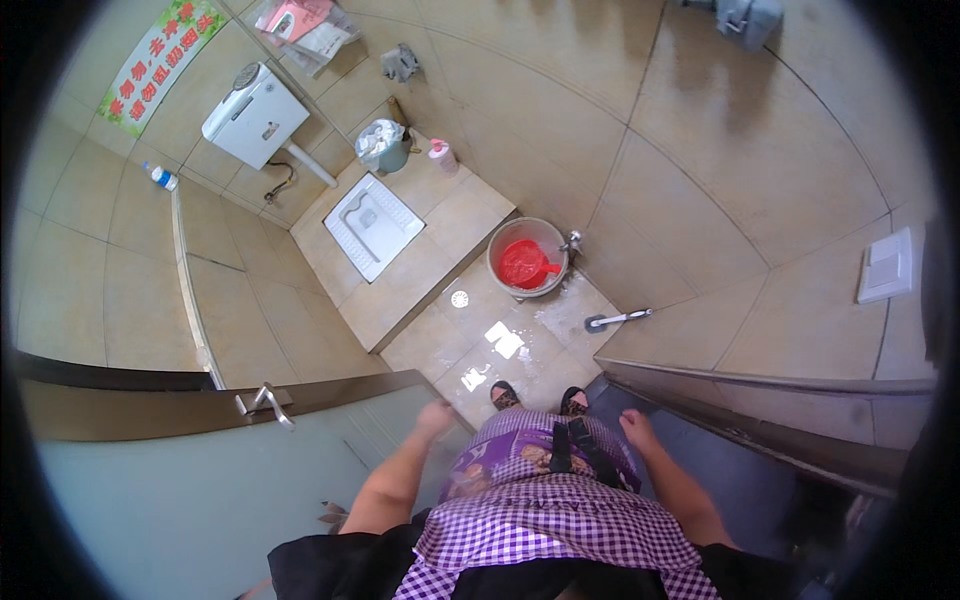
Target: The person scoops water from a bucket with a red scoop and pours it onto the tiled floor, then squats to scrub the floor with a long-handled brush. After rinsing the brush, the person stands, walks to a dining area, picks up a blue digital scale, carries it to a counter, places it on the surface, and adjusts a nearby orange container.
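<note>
My left hand (435,418) hangs at my side in front of the frosted glass door (187,495), fingers loosely curled and nothing seen in it. On the other side, my right hand (635,427) is curled too, beside my purple checked apron (555,517) and the doorway. Ahead on the wet tiled floor (442,352) stands a round bucket (494,264), with a red plastic dipper (523,262) inside. A scrub brush (611,320) with a white handle leans at the right wall. Both hands are apart from these things.
A squat toilet (375,225) is set in a raised tiled step. Behind it are a lined waste bin (386,154), a pink pump bottle (443,156) and a wall cistern (255,116). A tap (572,241) juts over the bucket. The door bears a lever handle (268,405).
</note>
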`<state>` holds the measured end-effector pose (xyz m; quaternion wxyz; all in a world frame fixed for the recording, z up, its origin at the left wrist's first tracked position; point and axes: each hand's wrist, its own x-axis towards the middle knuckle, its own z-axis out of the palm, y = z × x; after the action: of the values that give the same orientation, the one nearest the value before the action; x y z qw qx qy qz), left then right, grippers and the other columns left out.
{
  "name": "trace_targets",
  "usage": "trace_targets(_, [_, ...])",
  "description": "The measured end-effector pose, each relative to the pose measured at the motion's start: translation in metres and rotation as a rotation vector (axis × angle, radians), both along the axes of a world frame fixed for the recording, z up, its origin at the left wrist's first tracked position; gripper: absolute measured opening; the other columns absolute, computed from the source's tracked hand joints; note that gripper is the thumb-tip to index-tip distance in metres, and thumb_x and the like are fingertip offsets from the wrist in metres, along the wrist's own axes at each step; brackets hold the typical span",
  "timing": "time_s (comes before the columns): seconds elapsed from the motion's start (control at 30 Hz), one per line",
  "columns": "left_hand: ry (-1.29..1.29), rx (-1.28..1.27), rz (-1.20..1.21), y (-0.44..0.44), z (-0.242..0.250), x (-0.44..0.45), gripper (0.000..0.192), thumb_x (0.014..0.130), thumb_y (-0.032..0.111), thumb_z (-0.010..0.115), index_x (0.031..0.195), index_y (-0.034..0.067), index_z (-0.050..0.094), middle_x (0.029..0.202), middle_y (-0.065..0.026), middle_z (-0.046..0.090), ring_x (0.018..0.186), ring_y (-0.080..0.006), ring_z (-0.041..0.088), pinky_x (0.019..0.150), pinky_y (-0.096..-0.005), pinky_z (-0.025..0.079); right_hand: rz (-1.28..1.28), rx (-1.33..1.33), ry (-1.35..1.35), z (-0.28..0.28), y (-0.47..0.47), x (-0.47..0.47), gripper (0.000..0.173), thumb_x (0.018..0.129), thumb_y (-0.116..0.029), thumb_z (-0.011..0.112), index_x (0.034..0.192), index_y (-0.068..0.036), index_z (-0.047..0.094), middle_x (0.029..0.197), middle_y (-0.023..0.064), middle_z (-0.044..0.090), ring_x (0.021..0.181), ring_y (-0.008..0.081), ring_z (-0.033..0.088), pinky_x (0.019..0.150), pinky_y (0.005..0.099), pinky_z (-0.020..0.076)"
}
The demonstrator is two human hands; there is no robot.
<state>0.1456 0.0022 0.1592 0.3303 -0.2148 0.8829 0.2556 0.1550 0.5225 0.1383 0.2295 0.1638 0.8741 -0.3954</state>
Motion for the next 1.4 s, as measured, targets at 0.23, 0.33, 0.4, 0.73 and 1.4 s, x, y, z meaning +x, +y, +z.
trace_targets(0.23, [-0.157,0.066,0.068,0.052,-0.012,0.023,0.046,0.086,0.039,0.054,0.117,0.007,0.066,0.115,-0.0197,0.066,0.11,-0.0356,0.061,0.095,-0.0402,0.047,0.152,0.105,-0.417,-0.045,0.141,0.111,0.026,0.089,-0.028,0.062,0.106,-0.009,0.067,0.09,0.0106,0.07,0.079,0.0204,0.068,0.067,0.0357,0.0548])
trace_targets(0.33, [-0.119,0.155,0.046,0.114,-0.006,0.019,0.051,0.086,0.045,0.055,0.12,0.008,0.065,0.113,-0.0204,0.066,0.109,-0.0339,0.062,0.095,-0.0382,0.048,0.388,0.203,-0.365,-0.067,0.167,0.134,0.033,0.089,-0.029,0.063,0.114,-0.007,0.063,0.096,0.0128,0.069,0.087,0.0241,0.067,0.076,0.0366,0.0538])
trace_targets(0.4, [-0.063,0.31,-0.013,0.147,-0.006,0.015,0.055,0.086,0.049,0.056,0.122,0.008,0.064,0.111,-0.02,0.067,0.107,-0.032,0.064,0.093,-0.0373,0.048,-0.066,-0.024,-0.549,-0.06,0.169,0.129,0.032,0.092,-0.026,0.061,0.116,-0.006,0.061,0.096,0.0119,0.068,0.083,0.0225,0.067,0.072,0.0352,0.0542])
trace_targets(0.73, [-0.154,0.604,-0.364,0.16,-0.011,-0.004,0.044,0.088,0.035,0.063,0.122,0.008,0.064,0.114,-0.009,0.067,0.099,-0.0176,0.061,0.089,-0.032,0.048,-0.356,-0.418,-0.268,-0.018,0.112,0.048,0.025,0.097,-0.019,0.055,0.117,-0.005,0.06,0.092,0.0096,0.068,0.074,0.0184,0.066,0.061,0.033,0.0543])
trace_targets(1.4, [-0.403,0.034,-0.137,0.213,-0.02,-0.04,0.064,0.09,0.055,0.048,0.148,0.033,0.031,0.156,-0.0205,0.019,0.135,-0.0526,0.029,0.101,-0.072,0.03,0.174,-0.2,0.196,-0.109,-0.109,-0.241,0.035,0.086,-0.028,0.067,0.11,-0.004,0.064,0.103,0.016,0.068,0.097,0.0294,0.065,0.085,0.0388,0.0502])
